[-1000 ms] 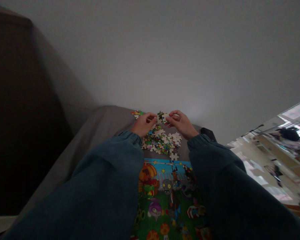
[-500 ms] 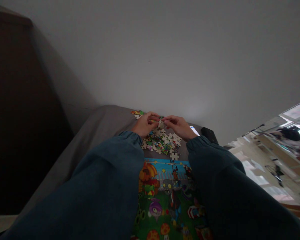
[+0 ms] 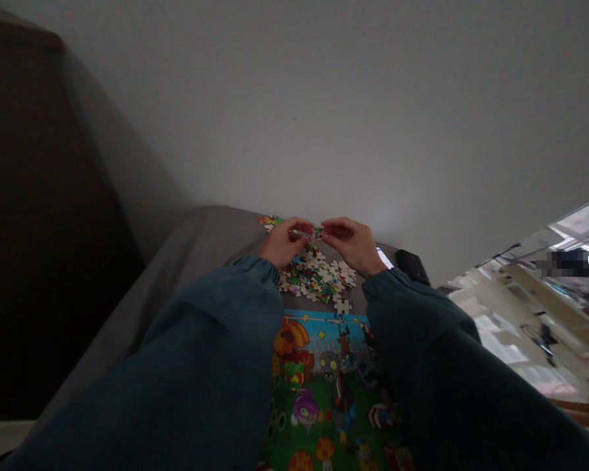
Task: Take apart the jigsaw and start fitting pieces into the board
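Note:
My left hand is closed in a pinch at the far end of the grey cloth, with a jigsaw piece at its fingertips. Facing it, a short gap away, my right hand pinches another small jigsaw piece, partly hidden by the fingers. Below both hands lies a heap of loose jigsaw pieces, some pale side up and some coloured side up. Nearer to me is a colourful cartoon picture sheet with zombies, mushrooms and a pumpkin; my sleeves cover its sides.
More pieces lie left of my left hand, by the wall. A lit phone and a black object are beside my right wrist. Grey cloth spreads leftward. A cluttered room area shows at far right.
My hands have drawn slightly apart, the right one shifting a little to the right. A pale piece that was between the fingertips has turned or moved. The heap and sheet look the same.

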Action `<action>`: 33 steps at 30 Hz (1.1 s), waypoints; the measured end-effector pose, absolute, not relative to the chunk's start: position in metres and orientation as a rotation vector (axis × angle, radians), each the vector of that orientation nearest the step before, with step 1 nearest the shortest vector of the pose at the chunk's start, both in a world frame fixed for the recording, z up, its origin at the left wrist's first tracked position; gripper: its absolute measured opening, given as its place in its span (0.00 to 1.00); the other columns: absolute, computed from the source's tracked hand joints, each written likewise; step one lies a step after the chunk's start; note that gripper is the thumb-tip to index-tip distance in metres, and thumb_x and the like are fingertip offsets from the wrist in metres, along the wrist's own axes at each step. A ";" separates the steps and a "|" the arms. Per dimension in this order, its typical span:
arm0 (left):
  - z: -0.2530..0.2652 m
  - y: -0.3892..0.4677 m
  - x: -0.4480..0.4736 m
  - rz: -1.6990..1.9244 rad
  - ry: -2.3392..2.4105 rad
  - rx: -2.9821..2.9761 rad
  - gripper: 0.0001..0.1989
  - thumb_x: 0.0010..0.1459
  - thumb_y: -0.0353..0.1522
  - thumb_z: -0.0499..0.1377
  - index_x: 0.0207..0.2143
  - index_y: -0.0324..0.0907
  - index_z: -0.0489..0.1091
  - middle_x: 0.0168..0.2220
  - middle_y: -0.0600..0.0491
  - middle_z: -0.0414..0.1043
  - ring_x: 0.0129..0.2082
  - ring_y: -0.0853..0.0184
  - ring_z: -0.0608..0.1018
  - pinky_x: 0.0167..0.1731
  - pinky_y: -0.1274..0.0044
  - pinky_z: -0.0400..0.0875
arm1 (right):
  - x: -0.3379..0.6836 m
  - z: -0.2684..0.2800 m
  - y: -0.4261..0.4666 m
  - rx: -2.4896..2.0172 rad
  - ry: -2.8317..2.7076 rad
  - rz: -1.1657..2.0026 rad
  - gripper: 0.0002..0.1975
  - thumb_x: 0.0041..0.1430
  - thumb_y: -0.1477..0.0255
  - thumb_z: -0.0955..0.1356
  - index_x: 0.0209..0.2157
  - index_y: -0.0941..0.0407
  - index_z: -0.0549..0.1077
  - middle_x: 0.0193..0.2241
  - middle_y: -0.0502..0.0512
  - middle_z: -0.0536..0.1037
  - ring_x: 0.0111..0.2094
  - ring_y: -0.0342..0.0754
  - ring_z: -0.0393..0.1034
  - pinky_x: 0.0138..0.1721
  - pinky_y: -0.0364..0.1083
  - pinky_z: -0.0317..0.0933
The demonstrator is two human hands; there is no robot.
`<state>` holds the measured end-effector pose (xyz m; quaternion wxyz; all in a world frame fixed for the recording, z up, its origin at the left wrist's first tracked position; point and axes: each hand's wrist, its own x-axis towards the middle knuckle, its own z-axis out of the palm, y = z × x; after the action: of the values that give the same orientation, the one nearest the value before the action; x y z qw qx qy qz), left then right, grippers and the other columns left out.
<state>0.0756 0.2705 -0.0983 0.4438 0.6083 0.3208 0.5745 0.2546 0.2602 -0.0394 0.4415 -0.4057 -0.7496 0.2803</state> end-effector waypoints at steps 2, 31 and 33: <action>-0.094 0.269 0.074 1.436 0.835 1.478 0.15 0.51 0.19 0.60 0.41 0.39 0.73 0.42 0.49 0.77 0.32 0.71 0.78 0.34 0.76 0.73 | 0.255 -0.040 0.260 -1.023 -1.838 0.717 0.16 0.47 0.65 0.76 0.38 0.55 0.77 0.34 0.53 0.80 0.37 0.48 0.75 0.48 0.54 0.69; -0.085 0.273 0.073 1.604 0.855 1.339 0.11 0.48 0.25 0.65 0.37 0.39 0.74 0.33 0.52 0.76 0.35 0.67 0.77 0.37 0.73 0.74 | 0.254 -0.055 0.262 -1.112 -1.750 0.974 0.18 0.44 0.62 0.77 0.36 0.55 0.76 0.30 0.50 0.79 0.31 0.45 0.74 0.42 0.52 0.71; -0.086 0.272 0.072 1.594 0.843 1.398 0.09 0.48 0.25 0.64 0.35 0.39 0.73 0.32 0.52 0.76 0.33 0.68 0.76 0.37 0.73 0.74 | 0.255 -0.050 0.259 -1.096 -1.801 0.993 0.19 0.45 0.63 0.77 0.38 0.54 0.76 0.32 0.51 0.80 0.33 0.46 0.75 0.44 0.52 0.71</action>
<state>0.0724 0.2720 -0.0855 0.4168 0.5570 0.3357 0.6352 0.2553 0.2590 -0.0502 0.3945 -0.4323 -0.7100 0.3916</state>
